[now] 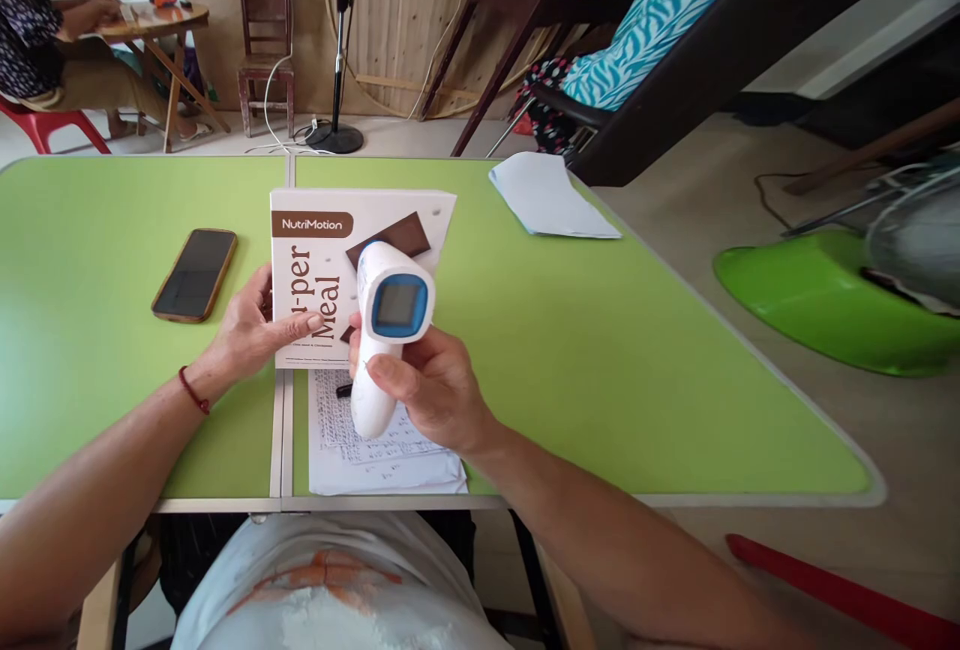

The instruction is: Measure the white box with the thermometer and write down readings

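Note:
My left hand [251,330] grips the lower left edge of a white box [315,275], its thumb across the front. The box stands upright and carries brown "NutriMotion" lettering and pictures of brown bars. In my right hand [442,385] is a white infrared thermometer [379,370], fingers wrapped round its handle. Its blue-framed screen [400,306] faces me and looks grey, with no reading that I can make out. The thermometer is in front of the box and hides part of it. Below both lie handwritten papers [390,475], with a black pen [344,391] partly hidden.
On the green table [600,360], a phone [195,275] lies to the left and white folded papers [551,195] at the far edge. Beyond are a fan stand [335,137], a wooden chair [265,30] and two seated people. A green plastic object [810,300] is at the right.

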Action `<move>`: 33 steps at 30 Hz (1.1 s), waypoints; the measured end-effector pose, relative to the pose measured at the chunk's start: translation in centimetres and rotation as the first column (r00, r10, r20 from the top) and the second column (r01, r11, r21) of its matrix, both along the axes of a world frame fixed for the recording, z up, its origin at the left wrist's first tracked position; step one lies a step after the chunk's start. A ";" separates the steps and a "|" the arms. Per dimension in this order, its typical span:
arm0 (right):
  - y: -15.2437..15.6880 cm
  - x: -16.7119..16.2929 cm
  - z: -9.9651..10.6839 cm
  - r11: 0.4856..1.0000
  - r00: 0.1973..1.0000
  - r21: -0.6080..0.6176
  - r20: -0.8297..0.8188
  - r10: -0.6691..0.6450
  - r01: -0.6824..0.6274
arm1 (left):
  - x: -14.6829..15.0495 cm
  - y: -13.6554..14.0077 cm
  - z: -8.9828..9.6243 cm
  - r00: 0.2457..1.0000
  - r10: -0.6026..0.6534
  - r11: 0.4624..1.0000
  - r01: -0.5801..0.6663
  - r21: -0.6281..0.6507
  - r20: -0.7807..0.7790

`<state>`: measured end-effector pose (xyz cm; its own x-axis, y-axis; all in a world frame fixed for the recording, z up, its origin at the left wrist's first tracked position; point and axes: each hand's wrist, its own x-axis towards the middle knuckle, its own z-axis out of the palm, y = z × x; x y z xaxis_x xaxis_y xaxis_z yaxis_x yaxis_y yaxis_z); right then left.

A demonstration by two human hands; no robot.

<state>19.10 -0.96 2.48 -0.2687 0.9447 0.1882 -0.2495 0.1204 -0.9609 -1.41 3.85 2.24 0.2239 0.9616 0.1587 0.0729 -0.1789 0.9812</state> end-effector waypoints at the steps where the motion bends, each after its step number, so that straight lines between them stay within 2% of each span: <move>1: 0.0 0.0 0.0 1.000 1.000 -0.004 -0.001 0.001 -0.001 | -0.1 0.0 0.0 1.000 0.003 1.000 -0.003 0.004 -0.013; 8: 0.0 0.1 0.0 1.000 1.000 -0.014 0.011 0.005 -0.005 | -0.6 0.4 0.1 0.998 -0.022 0.999 0.024 0.046 -0.054; 16: 0.3 0.3 0.2 1.000 1.000 0.004 0.025 0.001 -0.001 | -0.7 0.5 -0.1 0.996 -0.075 0.987 0.082 -0.138 0.050; 20: 0.3 0.1 0.2 1.000 0.999 0.020 0.034 -0.003 0.003 | -0.6 0.4 -0.1 0.997 -0.059 0.985 0.065 -0.157 0.039; 23: 0.0 0.6 0.9 0.997 0.998 0.065 0.049 -0.036 0.032 | -0.6 0.3 -0.2 0.997 -0.038 0.987 0.047 -0.152 0.063; 26: -0.4 2.6 2.5 0.977 0.982 0.167 0.116 -0.150 0.130 | -0.7 0.2 -0.1 0.994 -0.012 0.995 0.023 -0.097 0.108; 28: -0.4 4.9 3.6 0.945 0.940 0.247 0.208 -0.269 0.215 | -0.8 0.4 -0.1 0.992 0.023 0.999 -0.019 -0.037 0.126; 30: 0.1 7.4 4.0 0.916 0.866 0.312 0.349 -0.358 0.253 | -1.1 0.8 -0.2 0.989 0.066 0.998 -0.068 0.016 0.132; 33: 1.5 10.7 2.6 0.900 0.685 0.356 0.591 -0.426 0.253 | -1.4 1.5 -0.8 0.987 0.080 0.994 -0.090 0.063 0.139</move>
<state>29.76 0.55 5.12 -0.0741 0.9466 0.3137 0.5160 0.3056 -0.8002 -2.77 5.33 1.48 0.1136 0.9619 0.2485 -0.0431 -0.2451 0.9685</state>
